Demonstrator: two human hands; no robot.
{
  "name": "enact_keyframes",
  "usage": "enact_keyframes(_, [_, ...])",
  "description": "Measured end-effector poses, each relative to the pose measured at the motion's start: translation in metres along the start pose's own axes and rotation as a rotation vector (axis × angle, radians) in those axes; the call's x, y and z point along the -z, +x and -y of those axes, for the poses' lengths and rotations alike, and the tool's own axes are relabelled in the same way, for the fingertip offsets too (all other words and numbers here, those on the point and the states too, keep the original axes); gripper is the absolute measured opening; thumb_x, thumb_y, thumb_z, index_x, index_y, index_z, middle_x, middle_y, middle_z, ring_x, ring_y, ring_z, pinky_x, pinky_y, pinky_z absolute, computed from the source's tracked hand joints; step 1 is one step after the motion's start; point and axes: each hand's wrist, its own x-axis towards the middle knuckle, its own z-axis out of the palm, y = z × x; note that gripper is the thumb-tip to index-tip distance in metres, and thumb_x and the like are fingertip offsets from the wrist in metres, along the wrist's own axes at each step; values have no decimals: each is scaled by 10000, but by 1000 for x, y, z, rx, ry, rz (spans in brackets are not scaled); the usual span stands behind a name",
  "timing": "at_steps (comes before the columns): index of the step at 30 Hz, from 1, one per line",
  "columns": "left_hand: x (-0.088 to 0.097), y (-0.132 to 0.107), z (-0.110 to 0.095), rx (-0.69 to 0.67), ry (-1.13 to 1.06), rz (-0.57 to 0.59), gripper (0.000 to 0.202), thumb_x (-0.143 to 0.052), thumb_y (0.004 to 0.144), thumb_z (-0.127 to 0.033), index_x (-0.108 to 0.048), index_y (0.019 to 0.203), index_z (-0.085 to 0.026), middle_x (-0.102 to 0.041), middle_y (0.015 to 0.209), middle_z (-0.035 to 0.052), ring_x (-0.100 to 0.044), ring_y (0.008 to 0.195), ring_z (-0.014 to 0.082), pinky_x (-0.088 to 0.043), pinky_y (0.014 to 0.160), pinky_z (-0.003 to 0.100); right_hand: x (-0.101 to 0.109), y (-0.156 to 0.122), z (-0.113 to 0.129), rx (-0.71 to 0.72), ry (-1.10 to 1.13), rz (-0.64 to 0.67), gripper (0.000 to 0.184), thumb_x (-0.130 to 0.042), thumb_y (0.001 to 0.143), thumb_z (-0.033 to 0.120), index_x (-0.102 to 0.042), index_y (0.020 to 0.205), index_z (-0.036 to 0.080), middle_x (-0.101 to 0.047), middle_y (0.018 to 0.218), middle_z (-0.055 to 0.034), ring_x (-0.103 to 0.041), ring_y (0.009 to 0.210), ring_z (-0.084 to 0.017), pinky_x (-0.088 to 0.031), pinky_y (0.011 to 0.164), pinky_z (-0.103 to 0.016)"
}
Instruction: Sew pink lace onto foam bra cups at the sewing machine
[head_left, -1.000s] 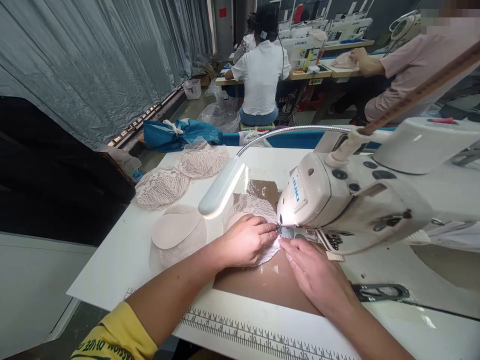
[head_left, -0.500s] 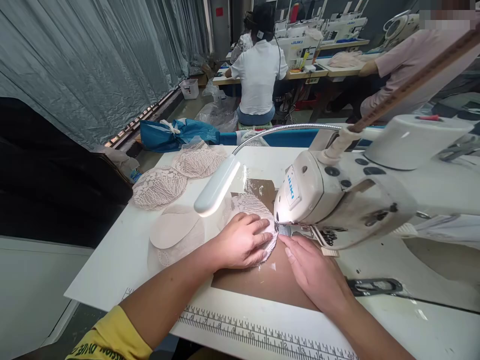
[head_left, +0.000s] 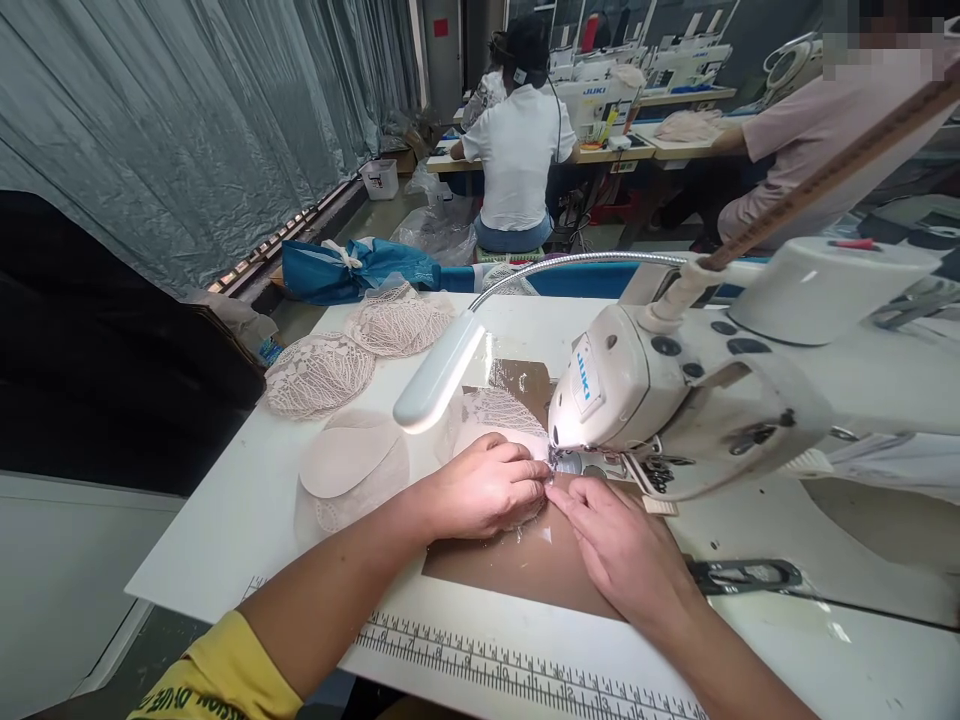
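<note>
While the left hand (head_left: pixel 491 490) lay palm down across the near part of the lace piece (head_left: pixel 495 410), its bent fingers reached the right edge of the fabric, just beside the needle area of the sewing machine (head_left: pixel 607 380). Most of the visible lace spread beyond those knuckles, away from the person, and a small strip of its edge showed below the fingers. The right hand (head_left: pixel 630 550) sat on the other side of that edge, index finger stretched out so that its tip met the fabric close to the left fingertips; its other fingers were folded. Both hands touched the piece, but whether either one pinched it or only pressed it could not be told, since the fingertips hid the contact. Beneath the hands was a brown sheet (head_left: pixel 517 575) on the white table (head_left: pixel 217 540). A slim lamp (head_left: pixel 439 375) hung over the table, beyond the left hand. Well to the left of the lace piece lay a pale oval piece (head_left: pixel 349 460), with two lace cups (head_left: pixel 321 375) farther back.
</note>
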Motion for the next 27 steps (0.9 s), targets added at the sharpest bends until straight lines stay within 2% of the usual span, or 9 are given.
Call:
enact_keyframes(2, [-1, -1, 2, -10, 10, 13, 186, -452, 950, -228, -597, 1044, -161, -601, 1261, 92, -541, 1099, 197, -387, 905, 360, -1, 0, -1, 0, 14, -7, 409, -398, 802, 38, -693, 1053, 172, -639, 769, -26, -526, 615, -141, -373, 511, -254])
enact_keyframes(7, [0, -2, 5, 12, -23, 38, 166, -470, 926, -204, -586, 1038, -163, -596, 1278, 66, -526, 1126, 199, -382, 941, 359, -1, -2, -3, -40, 73, -34, 405, -394, 820, 30, -676, 1085, 148, -675, 887, -31, -553, 679, -132, -408, 582, -232])
enact_keyframes(12, [3, -1, 4, 30, -70, 34, 213, -482, 906, -187, -586, 1090, -158, -621, 1238, 77, -529, 1129, 198, -393, 949, 361, 1, -1, -1, -27, 53, 30, 431, -389, 797, 23, -681, 1059, 202, -607, 758, -10, -482, 574, -123, -327, 485, -241])
enact_keyframes(16, [1, -1, 5, 14, -68, 23, 319, -469, 904, -186, -550, 1210, -145, -608, 1257, 95, -510, 1161, 210, -386, 963, 375, 2, 1, 0, -31, 88, 90, 426, -399, 782, 30, -672, 1048, 222, -597, 770, -7, -448, 548, -116, -286, 460, -244])
enact_keyframes(19, [-2, -2, 6, -15, -32, 32, 359, -436, 917, -195, -529, 1260, -144, -571, 1311, 99, -471, 1213, 230, -362, 978, 390, 2, 1, -1, -28, 99, 90, 429, -395, 770, 20, -667, 1041, 213, -612, 791, -13, -459, 559, -120, -291, 467, -253])
enact_keyframes(27, [0, -4, 5, -17, 20, 65, 302, -465, 916, -210, -578, 1193, -171, -550, 1339, 70, -476, 1179, 233, -351, 948, 385, 4, -2, 1, 2, 90, 54, 409, -369, 780, 4, -680, 987, 173, -624, 786, -35, -508, 596, -134, -350, 535, -266])
